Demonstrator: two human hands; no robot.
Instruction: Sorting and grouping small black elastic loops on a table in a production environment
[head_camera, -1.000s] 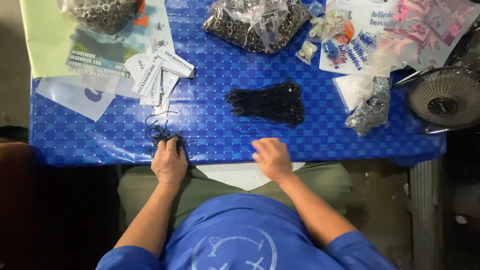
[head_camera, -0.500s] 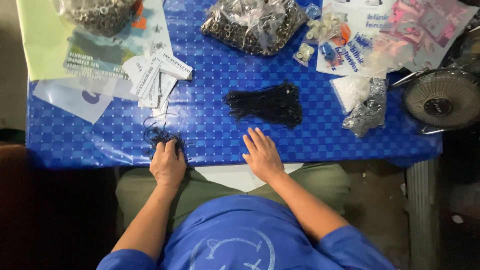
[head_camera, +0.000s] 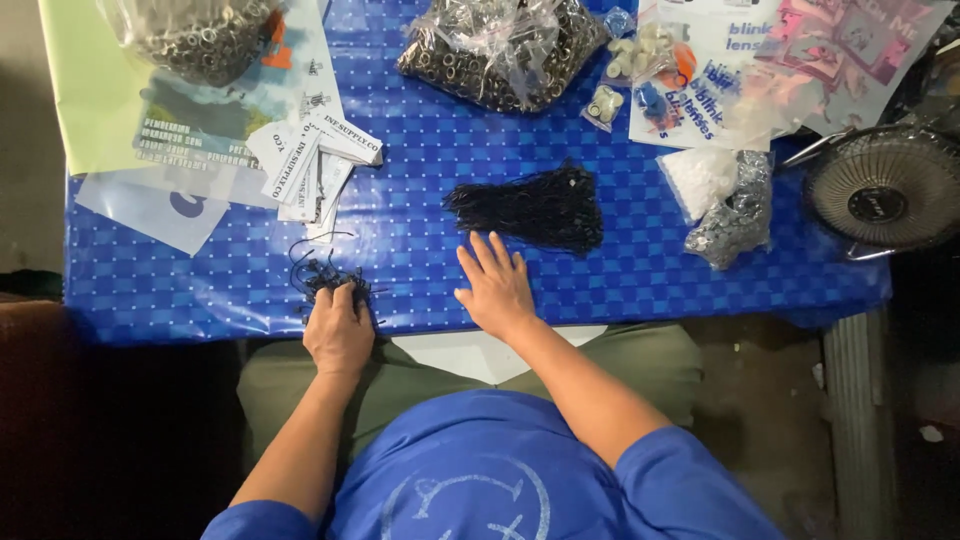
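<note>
Left hand (head_camera: 338, 335) has its fingers curled over a small tangle of black cords (head_camera: 325, 275); right hand (head_camera: 497, 290) lies flat, fingers spread and holding nothing, just below the big black bundle (head_camera: 530, 208) on the desk (head_camera: 420, 190).

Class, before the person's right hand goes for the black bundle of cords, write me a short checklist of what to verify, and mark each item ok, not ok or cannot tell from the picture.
1. Right hand free, fingers spread flat: ok.
2. Black bundle of cords in plain sight, just beyond the fingertips, not yet touched: ok.
3. Path between hand and bundle bare blue tablecloth: ok.
4. Left hand closed on the small tangle of black cords at the table edge: ok.
5. Bundle tied or loose: cannot tell.
6. Stack of white tags clear of both hands: ok.
</note>
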